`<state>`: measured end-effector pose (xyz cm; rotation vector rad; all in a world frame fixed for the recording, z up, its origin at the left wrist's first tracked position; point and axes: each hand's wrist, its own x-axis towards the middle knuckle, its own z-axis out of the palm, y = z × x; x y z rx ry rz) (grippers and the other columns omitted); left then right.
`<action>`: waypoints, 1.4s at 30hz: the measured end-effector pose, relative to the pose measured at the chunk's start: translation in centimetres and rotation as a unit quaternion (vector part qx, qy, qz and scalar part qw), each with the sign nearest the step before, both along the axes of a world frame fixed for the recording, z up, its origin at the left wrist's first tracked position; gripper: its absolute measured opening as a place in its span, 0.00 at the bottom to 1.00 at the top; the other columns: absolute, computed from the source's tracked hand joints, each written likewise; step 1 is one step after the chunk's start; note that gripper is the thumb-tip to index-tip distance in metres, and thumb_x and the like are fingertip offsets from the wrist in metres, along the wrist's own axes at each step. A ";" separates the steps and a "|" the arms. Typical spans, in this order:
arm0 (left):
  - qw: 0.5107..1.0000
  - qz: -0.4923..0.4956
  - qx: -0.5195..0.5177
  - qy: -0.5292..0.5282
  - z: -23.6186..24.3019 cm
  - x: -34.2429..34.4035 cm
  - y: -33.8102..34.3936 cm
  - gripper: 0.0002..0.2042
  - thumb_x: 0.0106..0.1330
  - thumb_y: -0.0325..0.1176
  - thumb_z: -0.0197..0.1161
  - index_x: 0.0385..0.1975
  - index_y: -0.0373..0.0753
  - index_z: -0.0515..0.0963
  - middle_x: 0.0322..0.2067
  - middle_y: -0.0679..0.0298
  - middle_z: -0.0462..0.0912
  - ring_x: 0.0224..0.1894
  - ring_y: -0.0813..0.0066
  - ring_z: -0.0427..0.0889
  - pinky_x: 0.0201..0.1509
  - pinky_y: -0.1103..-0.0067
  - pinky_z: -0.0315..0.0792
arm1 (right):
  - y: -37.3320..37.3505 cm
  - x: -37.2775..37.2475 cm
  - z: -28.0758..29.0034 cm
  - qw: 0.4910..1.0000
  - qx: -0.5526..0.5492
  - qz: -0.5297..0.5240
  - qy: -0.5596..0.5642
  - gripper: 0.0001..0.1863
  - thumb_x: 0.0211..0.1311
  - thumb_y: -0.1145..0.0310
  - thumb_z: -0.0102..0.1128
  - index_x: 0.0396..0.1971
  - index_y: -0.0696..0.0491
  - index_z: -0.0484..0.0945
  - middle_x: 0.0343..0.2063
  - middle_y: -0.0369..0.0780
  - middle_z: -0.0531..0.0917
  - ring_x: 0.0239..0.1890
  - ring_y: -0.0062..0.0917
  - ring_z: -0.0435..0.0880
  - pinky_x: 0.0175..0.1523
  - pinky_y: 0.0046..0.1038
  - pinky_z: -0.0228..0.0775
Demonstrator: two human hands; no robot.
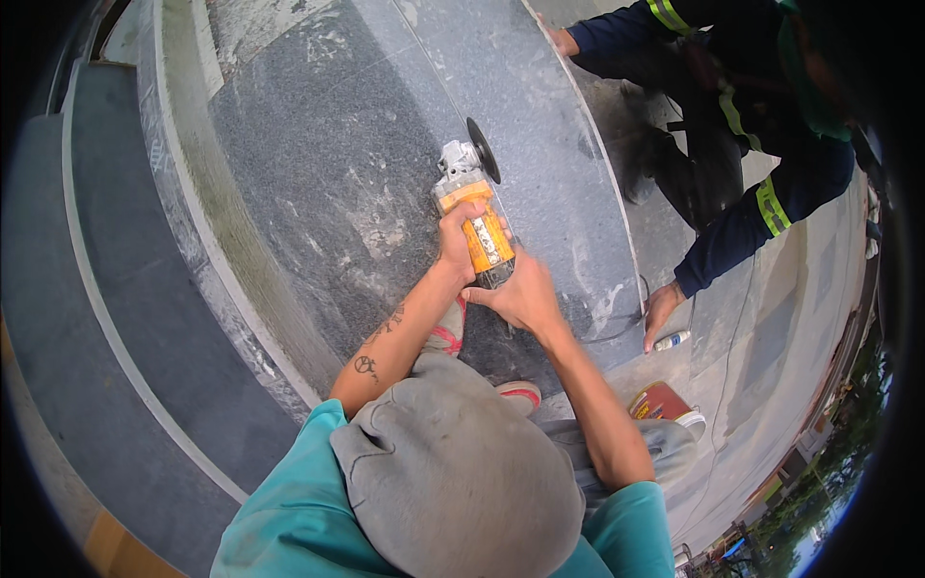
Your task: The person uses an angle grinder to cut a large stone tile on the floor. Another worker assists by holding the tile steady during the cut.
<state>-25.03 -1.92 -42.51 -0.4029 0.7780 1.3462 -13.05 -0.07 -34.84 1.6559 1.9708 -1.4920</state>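
Note:
With both hands I hold an angle grinder (488,236), yellow-bodied with a scuffed silver head. Its dark thin disc (484,151) stands on edge over a large grey stone slab (540,183). My left hand (461,239) is closed round the front of the yellow body. Further back, my right hand (523,292) is wrapped about the dark rear end; some of its fingers are hidden. A thin straight line (432,60) runs along the slab from the far edge toward the disc. Whether the disc touches the stone I cannot tell.
A co-worker's hand (661,313) lies by the slab's right edge, the other hand (561,40) at its far right. A reddish bucket (665,405) and a small white bottle (672,340) are at right. A raised stone ledge (217,212) and dark steps (145,241) lie left.

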 end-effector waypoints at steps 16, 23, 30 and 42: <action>0.985 0.067 0.120 0.104 3.5 -9.0 1.6 0.21 0.50 0.45 0.59 0.37 0.34 0.70 0.29 0.57 0.74 0.32 0.63 0.77 0.38 0.67 0.75 | 1.3 -2.8 0.9 0.982 -0.020 -0.018 0.188 0.51 0.39 0.37 0.71 0.52 0.64 0.67 0.36 0.55 0.82 0.43 0.45 0.83 0.48 0.38 0.73; 0.981 0.040 0.120 0.144 1.3 -10.4 -1.6 0.23 0.52 0.47 0.58 0.40 0.34 0.69 0.30 0.58 0.74 0.35 0.63 0.78 0.42 0.64 0.75 | 0.2 6.0 -4.2 0.897 -0.374 -0.187 0.145 0.43 0.54 0.32 0.56 0.51 0.61 0.68 0.43 0.55 0.79 0.45 0.36 0.82 0.49 0.36 0.73; 0.979 0.010 0.094 0.179 1.5 -5.5 -1.5 0.21 0.51 0.44 0.59 0.39 0.34 0.70 0.30 0.56 0.75 0.33 0.61 0.77 0.40 0.66 0.75 | -0.7 -1.1 -0.6 0.978 0.075 0.028 0.192 0.41 0.44 0.56 0.72 0.54 0.63 0.63 0.41 0.55 0.78 0.46 0.45 0.81 0.47 0.39 0.75; 0.980 -0.014 0.161 0.118 0.7 -4.9 -1.8 0.23 0.49 0.45 0.61 0.40 0.34 0.71 0.29 0.57 0.76 0.34 0.61 0.77 0.43 0.66 0.74 | -1.1 -2.2 0.6 0.998 -0.037 -0.008 0.056 0.39 0.39 0.58 0.73 0.49 0.64 0.67 0.49 0.56 0.73 0.51 0.51 0.76 0.54 0.43 0.71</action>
